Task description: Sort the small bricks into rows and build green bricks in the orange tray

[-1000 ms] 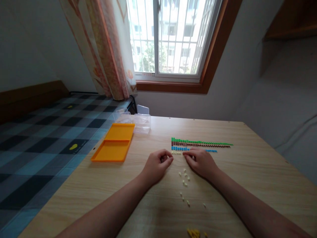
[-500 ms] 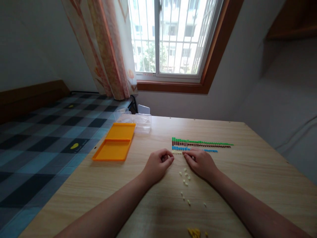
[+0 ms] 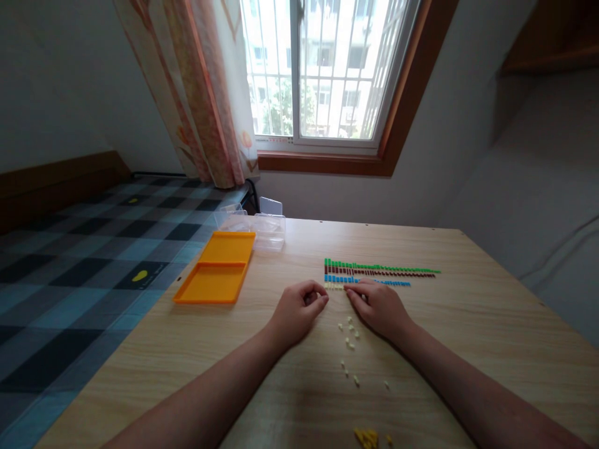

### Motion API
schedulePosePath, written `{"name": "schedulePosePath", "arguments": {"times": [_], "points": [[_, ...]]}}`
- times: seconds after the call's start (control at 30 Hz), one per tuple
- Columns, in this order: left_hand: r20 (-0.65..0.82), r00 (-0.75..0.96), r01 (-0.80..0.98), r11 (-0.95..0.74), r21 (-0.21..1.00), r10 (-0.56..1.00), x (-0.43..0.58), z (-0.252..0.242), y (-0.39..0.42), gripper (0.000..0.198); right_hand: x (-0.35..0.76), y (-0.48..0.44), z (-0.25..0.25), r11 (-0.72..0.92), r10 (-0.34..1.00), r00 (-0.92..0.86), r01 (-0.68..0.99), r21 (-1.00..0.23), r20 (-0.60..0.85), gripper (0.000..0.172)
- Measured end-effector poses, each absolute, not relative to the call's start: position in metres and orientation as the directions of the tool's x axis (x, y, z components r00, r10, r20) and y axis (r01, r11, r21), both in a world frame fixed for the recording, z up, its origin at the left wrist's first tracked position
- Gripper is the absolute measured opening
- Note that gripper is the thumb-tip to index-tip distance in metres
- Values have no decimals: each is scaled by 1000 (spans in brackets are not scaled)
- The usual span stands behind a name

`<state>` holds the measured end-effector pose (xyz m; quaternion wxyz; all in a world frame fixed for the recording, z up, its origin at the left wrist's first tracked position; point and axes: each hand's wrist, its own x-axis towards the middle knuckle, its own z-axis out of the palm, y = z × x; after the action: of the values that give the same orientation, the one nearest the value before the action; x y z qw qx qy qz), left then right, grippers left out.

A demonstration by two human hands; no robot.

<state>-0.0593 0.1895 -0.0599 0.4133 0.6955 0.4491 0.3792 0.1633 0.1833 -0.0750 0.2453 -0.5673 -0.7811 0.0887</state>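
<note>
A short row of small cream pieces (image 3: 334, 287) lies on the table below the other coloured rows. At its left end rests my left hand (image 3: 299, 312), fingers curled with thumb and forefinger tips close together; whatever they may hold is hidden. My right hand (image 3: 380, 307) lies over the right end of the row, thumb and forefinger pinched on a small cream piece. Above run a green row (image 3: 374, 267), a dark brown row (image 3: 388, 274) and a blue row (image 3: 337, 279), partly covered by my right hand. Loose cream pieces (image 3: 350, 335) are scattered between my forearms.
An open orange tray (image 3: 210, 284) with two compartments lies left on the wooden table (image 3: 491, 349). Clear plastic boxes (image 3: 270, 234) stand behind it. Yellow pieces (image 3: 365, 438) are heaped at the near edge. A bed with a checked cover (image 3: 93, 287) adjoins the left side.
</note>
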Motion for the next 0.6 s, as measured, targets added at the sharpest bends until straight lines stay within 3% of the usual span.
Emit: {"name": "schedulePosePath", "arguments": {"times": [0.33, 0.47, 0.6], "points": [[166, 309, 335, -271, 902, 936, -59, -61, 190, 15, 164, 183, -75, 356, 926, -236, 805, -475, 294, 29], [175, 324, 348, -289, 892, 930, -59, -61, 190, 14, 168, 183, -75, 476, 879, -315, 612, -632, 357, 26], [198, 392, 413, -364, 835, 899, -58, -62, 188, 10, 176, 184, -71, 515, 835, -474, 492, -702, 280, 19]]}}
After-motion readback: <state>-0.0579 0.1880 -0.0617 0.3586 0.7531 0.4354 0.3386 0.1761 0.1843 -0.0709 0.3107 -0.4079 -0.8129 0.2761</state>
